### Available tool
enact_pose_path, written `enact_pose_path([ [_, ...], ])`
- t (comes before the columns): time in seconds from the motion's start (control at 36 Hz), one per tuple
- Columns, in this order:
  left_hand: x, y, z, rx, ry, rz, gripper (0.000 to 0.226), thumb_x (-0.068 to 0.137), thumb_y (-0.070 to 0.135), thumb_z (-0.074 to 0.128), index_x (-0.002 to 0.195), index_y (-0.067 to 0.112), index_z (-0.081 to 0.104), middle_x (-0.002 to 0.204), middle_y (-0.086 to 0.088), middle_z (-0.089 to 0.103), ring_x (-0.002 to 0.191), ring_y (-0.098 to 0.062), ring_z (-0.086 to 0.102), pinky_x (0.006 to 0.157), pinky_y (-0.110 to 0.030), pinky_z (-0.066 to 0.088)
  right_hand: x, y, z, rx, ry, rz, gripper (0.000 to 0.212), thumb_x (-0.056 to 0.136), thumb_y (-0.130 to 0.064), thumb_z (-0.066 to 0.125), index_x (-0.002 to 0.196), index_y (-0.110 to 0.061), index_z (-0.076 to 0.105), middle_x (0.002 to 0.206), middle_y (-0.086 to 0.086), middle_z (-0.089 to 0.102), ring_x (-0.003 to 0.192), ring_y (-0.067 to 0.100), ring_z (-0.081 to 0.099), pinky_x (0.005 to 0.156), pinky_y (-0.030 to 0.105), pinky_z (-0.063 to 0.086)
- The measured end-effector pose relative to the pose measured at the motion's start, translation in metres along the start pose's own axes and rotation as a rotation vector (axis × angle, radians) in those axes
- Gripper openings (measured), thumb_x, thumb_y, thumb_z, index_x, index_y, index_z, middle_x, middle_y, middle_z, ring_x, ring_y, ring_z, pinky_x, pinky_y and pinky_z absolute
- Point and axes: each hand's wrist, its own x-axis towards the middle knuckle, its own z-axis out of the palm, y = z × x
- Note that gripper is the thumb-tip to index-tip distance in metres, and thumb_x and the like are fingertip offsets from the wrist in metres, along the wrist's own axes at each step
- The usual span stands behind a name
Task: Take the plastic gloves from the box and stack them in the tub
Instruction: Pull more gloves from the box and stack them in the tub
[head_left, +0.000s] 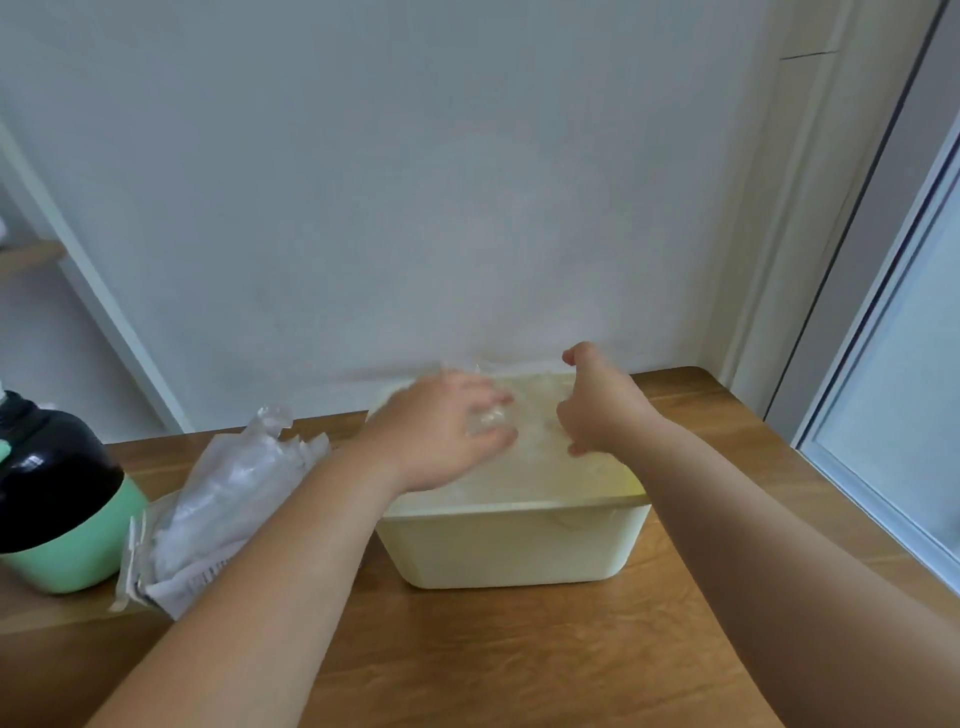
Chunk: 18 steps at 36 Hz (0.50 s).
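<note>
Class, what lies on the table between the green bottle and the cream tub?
In the head view, a crumpled clear pack of plastic gloves lies between the green bottle and the tub; the left forearm reaches across just beside it.

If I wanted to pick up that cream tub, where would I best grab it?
Probably under the rim that juts out round the top of the tub, gripped at both short ends, coming in from left and right. The walls look smooth and narrow downward, so that lip gives a ledge to hook under.
</note>
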Motion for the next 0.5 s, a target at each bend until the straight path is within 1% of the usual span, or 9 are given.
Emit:
enact_pose_path([
  [0.06, 0.003, -0.001, 0.008, 0.115, -0.3, -0.135, 0.062, 0.091, 0.054, 0.053, 0.147, 0.032, 0.037, 0.157, 0.005, 0.024, 0.144, -0.02, 0.023, 0.115, -0.041, 0.027, 0.0, 0.001, 0.002, -0.192, 0.019, -0.052, 0.063, 0.085, 0.006, 0.038, 0.142, -0.015, 0.023, 0.08, 0.007, 0.054, 0.085, 0.028, 0.06, 0.067, 0.036, 0.05],
  [0.11, 0.006, -0.003, 0.014, 0.159, -0.467, -0.206, 0.068, 0.092, 0.05, 0.053, 0.151, 0.031, 0.027, 0.16, 0.005, 0.015, 0.145, -0.022, 0.021, 0.116, -0.039, 0.025, -0.003, 0.001, 0.003, -0.366, 0.021, -0.116, 0.062, 0.084, 0.006, 0.037, 0.141, -0.015, 0.025, 0.1, 0.01, 0.052, 0.095, 0.029, 0.055, 0.072, 0.034, 0.046],
  [0.17, 0.008, -0.006, 0.02, 0.193, -0.582, -0.221, 0.068, 0.094, 0.046, 0.052, 0.153, 0.03, 0.023, 0.161, 0.003, 0.013, 0.144, -0.023, 0.025, 0.115, -0.036, 0.026, -0.005, 0.001, 0.004, -0.543, 0.042, -0.238, 0.063, 0.085, 0.003, 0.04, 0.142, -0.019, 0.025, 0.134, 0.014, 0.037, 0.118, 0.032, 0.044, 0.091, 0.037, 0.042],
  [0.19, 0.01, -0.007, 0.022, 0.209, -0.622, -0.228, 0.067, 0.094, 0.045, 0.052, 0.153, 0.03, 0.023, 0.161, 0.002, 0.013, 0.143, -0.024, 0.027, 0.114, -0.036, 0.028, -0.005, 0.0, 0.004, -0.617, 0.064, -0.314, 0.064, 0.085, 0.001, 0.042, 0.142, -0.022, 0.026, 0.144, 0.013, 0.027, 0.127, 0.032, 0.037, 0.099, 0.038, 0.036],
  [0.25, 0.013, -0.01, 0.025, 0.212, -0.66, -0.257, 0.063, 0.094, 0.044, 0.053, 0.15, 0.027, 0.031, 0.158, -0.001, 0.023, 0.138, -0.023, 0.036, 0.111, -0.035, 0.032, -0.005, -0.005, 0.003, -0.644, 0.073, -0.444, 0.06, 0.086, -0.005, 0.046, 0.141, -0.027, 0.032, 0.149, 0.006, 0.025, 0.133, 0.028, 0.031, 0.105, 0.036, 0.027],
  [0.31, 0.015, -0.014, 0.029, 0.198, -0.686, -0.287, 0.061, 0.092, 0.044, 0.055, 0.147, 0.023, 0.038, 0.152, -0.001, 0.036, 0.127, -0.021, 0.046, 0.106, -0.036, 0.039, -0.006, -0.012, 0.002, -0.603, -0.072, -0.478, 0.05, 0.089, -0.02, 0.054, 0.137, -0.029, 0.042, 0.144, -0.002, 0.038, 0.129, 0.021, 0.039, 0.101, 0.032, 0.029],
  [0.36, 0.015, -0.016, 0.029, 0.173, -0.712, -0.31, 0.063, 0.092, 0.041, 0.056, 0.149, 0.025, 0.034, 0.152, 0.002, 0.036, 0.128, -0.02, 0.046, 0.105, -0.035, 0.04, -0.007, -0.017, 0.005, -0.589, -0.346, -0.356, 0.051, 0.089, -0.034, 0.059, 0.138, -0.026, 0.045, 0.14, -0.004, 0.046, 0.126, 0.019, 0.045, 0.096, 0.028, 0.033],
  [0.42, 0.014, -0.015, 0.028, 0.142, -0.739, -0.301, 0.065, 0.093, 0.036, 0.055, 0.151, 0.031, 0.026, 0.155, 0.004, 0.031, 0.134, -0.02, 0.041, 0.107, -0.034, 0.037, -0.004, -0.015, 0.012, -0.717, -0.583, -0.196, 0.059, 0.09, -0.037, 0.057, 0.143, -0.021, 0.04, 0.143, 0.001, 0.044, 0.128, 0.023, 0.044, 0.101, 0.031, 0.036],
  [0.5, 0.013, -0.014, 0.026, 0.147, -0.783, -0.271, 0.064, 0.096, 0.028, 0.051, 0.152, 0.036, 0.021, 0.159, 0.003, 0.023, 0.141, -0.022, 0.031, 0.111, -0.034, 0.031, 0.004, -0.008, 0.021, -0.854, -0.734, -0.072, 0.063, 0.089, -0.039, 0.056, 0.145, -0.017, 0.037, 0.144, 0.005, 0.043, 0.128, 0.026, 0.045, 0.105, 0.038, 0.038],
])
